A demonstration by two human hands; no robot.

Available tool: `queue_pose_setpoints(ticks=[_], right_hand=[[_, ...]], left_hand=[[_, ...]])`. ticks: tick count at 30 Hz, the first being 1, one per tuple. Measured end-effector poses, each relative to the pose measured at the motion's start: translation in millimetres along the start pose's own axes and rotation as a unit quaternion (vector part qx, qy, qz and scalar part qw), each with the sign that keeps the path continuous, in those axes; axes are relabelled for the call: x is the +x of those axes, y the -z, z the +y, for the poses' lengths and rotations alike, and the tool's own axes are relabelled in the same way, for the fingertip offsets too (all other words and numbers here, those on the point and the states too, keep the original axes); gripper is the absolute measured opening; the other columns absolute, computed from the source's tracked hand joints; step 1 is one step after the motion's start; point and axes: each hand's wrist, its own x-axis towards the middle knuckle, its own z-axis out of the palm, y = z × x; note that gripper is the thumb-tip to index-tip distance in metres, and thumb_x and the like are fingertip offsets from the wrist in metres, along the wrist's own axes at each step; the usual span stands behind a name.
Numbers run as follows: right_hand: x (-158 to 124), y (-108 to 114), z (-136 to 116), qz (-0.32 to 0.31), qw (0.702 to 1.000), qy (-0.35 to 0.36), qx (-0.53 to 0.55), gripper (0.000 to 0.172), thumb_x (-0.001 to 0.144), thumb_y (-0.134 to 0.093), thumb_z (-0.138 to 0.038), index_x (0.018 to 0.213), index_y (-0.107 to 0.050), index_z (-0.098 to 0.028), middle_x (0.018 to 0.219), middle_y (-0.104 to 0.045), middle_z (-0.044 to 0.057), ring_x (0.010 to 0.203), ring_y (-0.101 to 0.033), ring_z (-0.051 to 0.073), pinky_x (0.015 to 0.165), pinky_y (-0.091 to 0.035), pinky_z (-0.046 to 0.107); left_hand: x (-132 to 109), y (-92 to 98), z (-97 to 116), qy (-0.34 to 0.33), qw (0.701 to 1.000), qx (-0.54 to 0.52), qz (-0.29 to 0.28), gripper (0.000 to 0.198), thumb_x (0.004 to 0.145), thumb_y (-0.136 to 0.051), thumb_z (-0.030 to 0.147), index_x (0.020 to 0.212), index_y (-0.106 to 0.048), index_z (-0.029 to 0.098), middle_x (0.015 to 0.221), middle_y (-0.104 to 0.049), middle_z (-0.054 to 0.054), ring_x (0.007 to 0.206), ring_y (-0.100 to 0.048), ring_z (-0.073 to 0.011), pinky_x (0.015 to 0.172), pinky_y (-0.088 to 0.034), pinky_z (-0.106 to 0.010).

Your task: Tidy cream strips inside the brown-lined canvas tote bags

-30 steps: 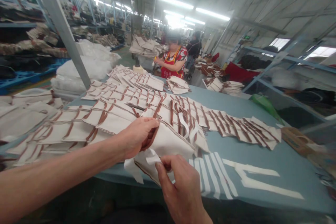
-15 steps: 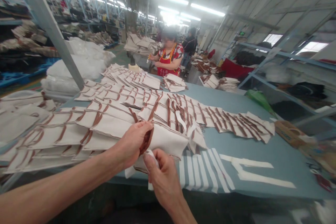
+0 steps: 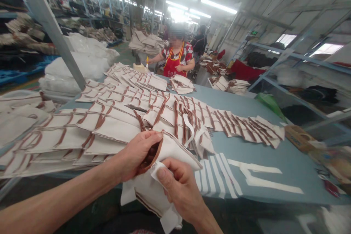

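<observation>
My left hand (image 3: 138, 151) is closed on the brown-trimmed edge of a cream fabric pouch (image 3: 175, 150). The pouch's opening gapes between my hands and shows a brown inside (image 3: 150, 155). On its near edge, my right hand (image 3: 179, 186) pinches a white strip (image 3: 157, 169) between thumb and fingers. White strip ends hang below, beside the pouch's lower part, over the table's near edge. Overlapping rows of similar cream pieces with brown trim (image 3: 115, 126) lie just beyond my hands. Loose white strips (image 3: 216, 175) are laid side by side to the right.
Scissors (image 3: 137, 108) rest among the pieces on the blue-grey table (image 3: 263, 161). Across it stands a person in a red apron (image 3: 173, 64). A slanted metal post (image 3: 52, 29) rises at left, and a cardboard box (image 3: 298, 138) sits at right.
The pouch has come nearer and its opening is spread wider. Its lower part and the strip ends now hang in view. Across the table, the person's arms have moved apart.
</observation>
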Motion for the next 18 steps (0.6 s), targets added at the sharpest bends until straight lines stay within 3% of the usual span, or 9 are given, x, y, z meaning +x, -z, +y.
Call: queue_pose_setpoints(ticks=[4, 7, 9, 12, 18], right_hand=[[5.6, 5.9, 1.7, 0.03, 0.999, 0.018, 0.036, 0.067, 0.086, -0.076, -0.084, 0.077, -0.06, -0.02, 0.048, -0.042, -0.01, 0.043, -0.03, 0.006, 0.045, -0.025, 0.021], [12.3, 9.4, -0.2, 0.037, 0.998, -0.006, 0.049, 0.065, 0.086, -0.078, -0.081, 0.079, -0.063, -0.019, 0.048, -0.042, -0.01, 0.045, -0.032, 0.007, 0.047, -0.026, 0.022], [16.7, 8.4, -3.2, 0.012, 0.999, -0.033, 0.039, 0.068, 0.082, -0.078, -0.084, 0.075, -0.062, -0.019, 0.048, -0.043, -0.01, 0.045, -0.032, 0.007, 0.048, -0.024, 0.022], [21.3, 3.5, -7.2, -0.011, 0.999, -0.05, 0.016, 0.071, 0.078, -0.078, -0.089, 0.074, -0.06, -0.02, 0.048, -0.044, -0.009, 0.045, -0.031, 0.007, 0.048, -0.025, 0.022], [27.4, -2.6, -5.4, -0.017, 0.999, -0.051, 0.003, 0.076, 0.076, -0.074, -0.094, 0.076, -0.06, -0.02, 0.046, -0.044, -0.009, 0.043, -0.027, 0.006, 0.044, -0.02, 0.022]], left_hand=[[-16.9, 15.1, 10.9, 0.019, 0.993, 0.088, -0.078, 0.041, 0.08, -0.081, 0.057, 0.08, -0.073, 0.017, 0.072, -0.07, -0.002, 0.064, -0.061, -0.0174, 0.056, -0.044, -0.024], [-29.4, 27.6, 6.0, -0.045, 0.968, 0.23, -0.088, 0.032, 0.08, -0.081, 0.042, 0.104, -0.079, 0.021, 0.099, -0.08, -0.003, 0.095, -0.072, -0.0249, 0.08, -0.053, -0.028], [-33.7, 30.6, -5.8, -0.119, 0.916, 0.383, -0.027, 0.025, 0.085, -0.073, 0.036, 0.105, -0.077, 0.024, 0.104, -0.081, -0.003, 0.101, -0.073, -0.0281, 0.086, -0.052, -0.032], [-33.6, 28.3, -29.5, -0.18, 0.844, 0.497, 0.091, 0.009, 0.085, -0.067, 0.033, 0.082, -0.07, 0.024, 0.085, -0.079, -0.003, 0.084, -0.071, -0.0285, 0.077, -0.046, -0.035], [-34.7, 23.0, -63.0, -0.232, 0.836, 0.457, 0.195, 0.016, 0.089, -0.06, 0.04, 0.083, -0.066, 0.027, 0.088, -0.078, -0.007, 0.088, -0.069, -0.0312, 0.081, -0.046, -0.039]])
